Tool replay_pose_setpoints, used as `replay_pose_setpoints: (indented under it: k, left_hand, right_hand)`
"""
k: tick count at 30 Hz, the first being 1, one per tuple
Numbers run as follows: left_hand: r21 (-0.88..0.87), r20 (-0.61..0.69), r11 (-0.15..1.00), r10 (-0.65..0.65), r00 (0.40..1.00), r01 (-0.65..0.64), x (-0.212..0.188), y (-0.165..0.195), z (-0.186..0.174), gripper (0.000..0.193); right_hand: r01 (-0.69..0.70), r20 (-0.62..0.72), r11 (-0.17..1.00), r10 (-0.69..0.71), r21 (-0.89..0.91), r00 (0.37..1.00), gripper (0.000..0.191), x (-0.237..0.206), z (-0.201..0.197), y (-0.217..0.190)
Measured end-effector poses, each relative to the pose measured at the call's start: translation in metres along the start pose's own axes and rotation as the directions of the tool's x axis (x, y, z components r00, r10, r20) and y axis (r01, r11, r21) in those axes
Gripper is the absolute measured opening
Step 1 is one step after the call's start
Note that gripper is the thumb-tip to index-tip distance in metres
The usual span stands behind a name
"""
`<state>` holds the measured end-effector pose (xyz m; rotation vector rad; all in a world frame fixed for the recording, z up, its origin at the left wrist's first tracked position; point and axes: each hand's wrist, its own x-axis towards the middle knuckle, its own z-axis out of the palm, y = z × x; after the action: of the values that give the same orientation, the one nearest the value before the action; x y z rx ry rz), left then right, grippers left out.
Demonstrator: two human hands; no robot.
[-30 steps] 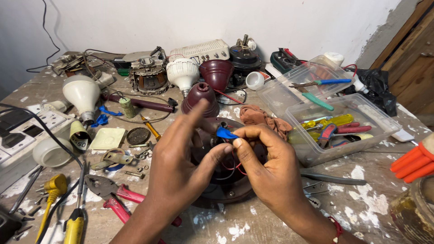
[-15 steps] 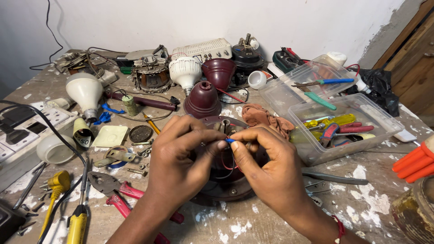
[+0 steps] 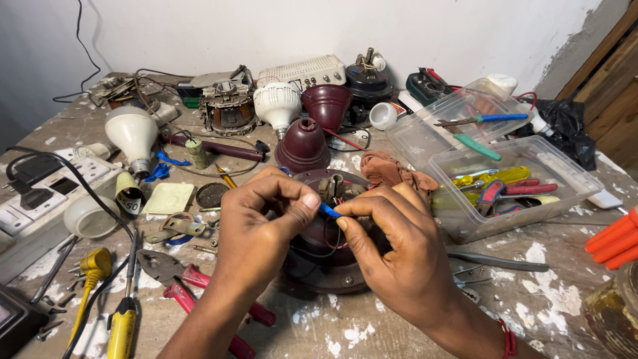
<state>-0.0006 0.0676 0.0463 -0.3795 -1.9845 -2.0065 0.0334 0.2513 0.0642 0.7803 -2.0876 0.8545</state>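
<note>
Left hand (image 3: 262,223): thumb and forefinger pinched shut on the blue wire end (image 3: 329,211) — held up above the motor so the tip can be worked.
Right hand (image 3: 392,246): grip closed on the same blue wire end from the 3 o'clock side, steadying it.
Blue wire end: between both hands, just above the round maroon fan motor (image 3: 325,266), thin leads running down into it.
Fan motor: flat on the worktop (image 3: 399,326), centre, partly hidden by both hands.
7 o'clock: red-handled pliers (image 3: 179,286), yellow screwdriver (image 3: 123,326).
2 o'clock: clear plastic boxes (image 3: 565,173) of tools — close beside the right wrist.
12 o'clock: maroon cup-shaped cover (image 3: 302,145), white bulb (image 3: 277,104).
</note>
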Motion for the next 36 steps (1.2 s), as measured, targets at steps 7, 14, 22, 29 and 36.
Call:
replay_pose_setpoints:
  k: [7, 14, 22, 29, 36]
  left_hand:
    - [-0.129, -0.025, 0.987, -0.096, 0.995, 0.092, 0.003, -0.004, -0.002, 0.009]
    - [-0.061, -0.044, 0.991, -0.123, 0.991, 0.12, 0.005, -0.006, 0.001, 0.008]
    - [-0.172, 0.175, 0.983, -0.034, 0.984, 0.065, 0.003, 0.004, 0.002, 0.04]
    - [0.082, 0.195, 0.943, 0.301, 0.934, -0.321, -0.006, 0.014, 0.005, 0.036]
    - [0.476, 0.16, 0.734, 0.469, 0.869, -0.484, -0.008, 0.008, 0.006, 0.011]
  right_hand:
    - [0.027, 0.004, 1.0, -0.027, -0.009, 1.0, 0.013, 0.0, 0.001, 0.001]
    - [-0.137, -0.03, 0.989, 0.139, 0.065, 0.99, 0.011, -0.004, 0.005, 0.004]
    - [-0.247, -0.098, 0.959, 0.261, 0.136, 0.96, 0.009, -0.006, 0.006, 0.006]
    - [-0.262, -0.11, 0.952, 0.28, 0.157, 0.954, 0.013, -0.007, 0.005, 0.009]
    - [-0.239, -0.124, 0.96, 0.257, 0.149, 0.958, 0.012, -0.009, 0.007, 0.008]
